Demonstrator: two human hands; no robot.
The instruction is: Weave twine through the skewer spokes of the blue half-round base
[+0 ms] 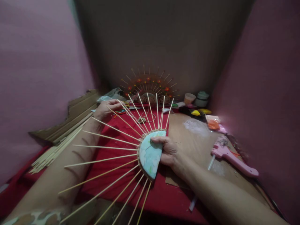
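Note:
My right hand (167, 150) grips a half-round piece (150, 153) covered in light blue patterned material, thumb on its face. Twine edges the curve, and several thin wooden sticks (105, 147) fan outward from it. My left hand (111, 106) reaches past the fan's upper left, its fingers pressed together at the tip of a thin stick (131, 114). That stick lies close beside another one in the fan. Beyond the fan, a small coil of twine (142, 120) rests on the red cloth (110, 175), with scissors (134, 108) near my left fingers.
A pink glue gun (234, 157) lies on a cardboard sheet (182, 140) at right. Loose sticks (56, 150) and folded cardboard (70, 115) are at left. Behind stand a flower-decorated stick fan (147, 82), a cup (189, 98) and a lidded jar (202, 99). Small colored packets (213, 122) sit at right.

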